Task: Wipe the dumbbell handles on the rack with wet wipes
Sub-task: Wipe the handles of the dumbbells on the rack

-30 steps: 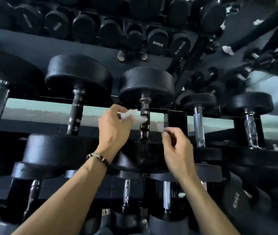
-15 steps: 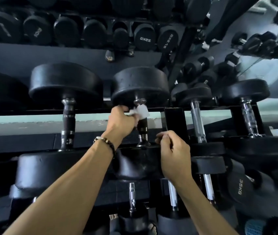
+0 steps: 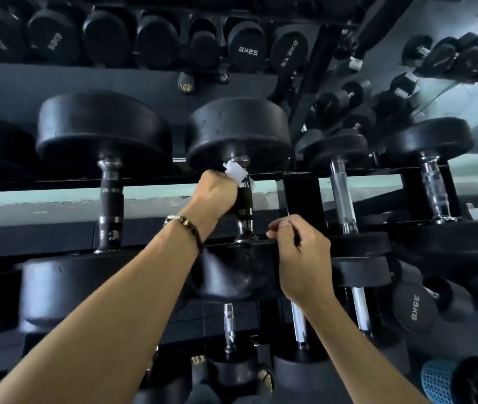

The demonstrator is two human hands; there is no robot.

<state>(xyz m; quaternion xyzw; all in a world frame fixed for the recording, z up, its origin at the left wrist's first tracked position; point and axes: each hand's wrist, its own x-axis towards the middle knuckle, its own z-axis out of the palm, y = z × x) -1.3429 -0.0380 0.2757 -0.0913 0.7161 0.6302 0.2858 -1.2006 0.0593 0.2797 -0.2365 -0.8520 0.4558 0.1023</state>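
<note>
From the head camera, the left hand (image 3: 217, 193) sits just above frame centre, fingers curled round the dark handle (image 3: 245, 205) of a black dumbbell (image 3: 239, 132) on the rack (image 3: 300, 191). A white wet wipe (image 3: 235, 172) is bunched between the hand and the handle's upper end, right under the top weight head. A beaded bracelet (image 3: 186, 228) circles that wrist. The right hand (image 3: 302, 255), right of centre, is loosely curled with thumb against forefinger, resting at the lower weight head's edge; whether it pinches anything cannot be told. Chrome-handled dumbbells (image 3: 344, 199) stand to the right.
</note>
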